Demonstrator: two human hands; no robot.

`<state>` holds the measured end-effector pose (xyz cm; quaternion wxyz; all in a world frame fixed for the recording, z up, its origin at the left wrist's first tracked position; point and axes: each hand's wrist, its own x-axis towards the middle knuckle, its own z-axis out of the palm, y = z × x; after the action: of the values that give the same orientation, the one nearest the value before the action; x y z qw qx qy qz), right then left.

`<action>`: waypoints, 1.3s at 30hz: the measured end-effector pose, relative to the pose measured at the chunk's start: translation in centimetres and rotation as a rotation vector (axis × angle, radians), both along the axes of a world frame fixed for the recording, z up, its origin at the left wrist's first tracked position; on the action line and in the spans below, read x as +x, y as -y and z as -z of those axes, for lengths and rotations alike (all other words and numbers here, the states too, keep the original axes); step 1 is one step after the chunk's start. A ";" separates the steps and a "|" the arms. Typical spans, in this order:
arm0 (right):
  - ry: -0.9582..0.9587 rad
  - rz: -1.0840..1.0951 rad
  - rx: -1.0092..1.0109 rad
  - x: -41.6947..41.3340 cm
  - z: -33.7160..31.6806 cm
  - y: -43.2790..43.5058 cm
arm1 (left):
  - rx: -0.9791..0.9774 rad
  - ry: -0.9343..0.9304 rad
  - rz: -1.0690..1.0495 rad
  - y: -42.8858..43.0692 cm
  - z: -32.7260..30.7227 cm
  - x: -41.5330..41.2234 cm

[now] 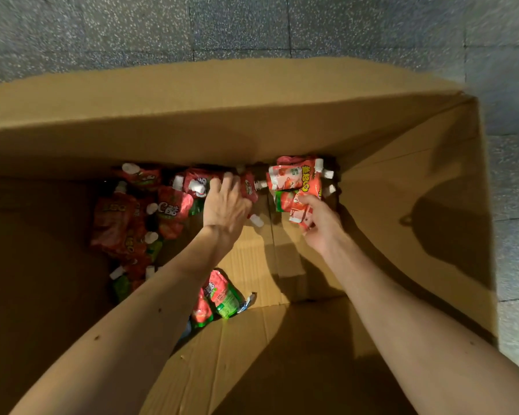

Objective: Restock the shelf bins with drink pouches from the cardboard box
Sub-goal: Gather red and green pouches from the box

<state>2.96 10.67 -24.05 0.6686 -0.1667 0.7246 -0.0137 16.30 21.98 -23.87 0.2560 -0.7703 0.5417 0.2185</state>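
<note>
I look down into a large open cardboard box (402, 205). Red drink pouches with white caps lie on its floor. My right hand (319, 221) is closed around a bunch of pouches (297, 184) near the far wall. My left hand (225, 205) reaches to the far wall too, its fingers spread over a red pouch (197, 182), with another small pouch (249, 187) against its fingertips; whether it grips either I cannot tell. A loose heap of pouches (126, 223) lies at the left. Two more pouches (219, 295) rest under my left forearm.
The box's far flap (222, 94) stands up in front of me and its right wall (450, 181) slopes outward. Bare cardboard floor (252, 339) shows in the near middle. Grey speckled floor tiles (252, 22) surround the box. No shelf bins are in view.
</note>
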 end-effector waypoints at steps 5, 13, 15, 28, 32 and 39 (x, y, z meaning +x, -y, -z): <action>-0.011 -0.049 -0.041 -0.7 -0.8 -0.8 | -0.232 -0.266 -0.304 -2.8 0.7 -1.0; 0.151 -0.346 -0.038 -4.0 -8.4 -2.5 | -0.516 -1.046 -1.285 -6.8 -8.9 -2.4; 0.270 -0.457 0.000 -4.1 -11.9 -2.2 | -0.602 -1.236 -1.442 -8.3 -12.1 -2.6; 1.032 -0.997 0.009 -2.3 -34.9 -7.0 | -1.555 -1.417 -1.688 -16.3 -37.9 -13.6; 1.278 -1.039 0.125 -5.4 -41.2 -11.2 | -1.914 -1.311 -1.710 -18.4 -44.2 -20.7; 1.598 -1.287 0.371 -10.9 -49.3 -20.8 | -2.366 -1.004 -1.604 -24.8 -51.5 -32.4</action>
<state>-7.90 31.46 25.27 0.8495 -0.3583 -0.1641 0.3507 -16.13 46.81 27.66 -0.8810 -0.4566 -0.1219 -0.0200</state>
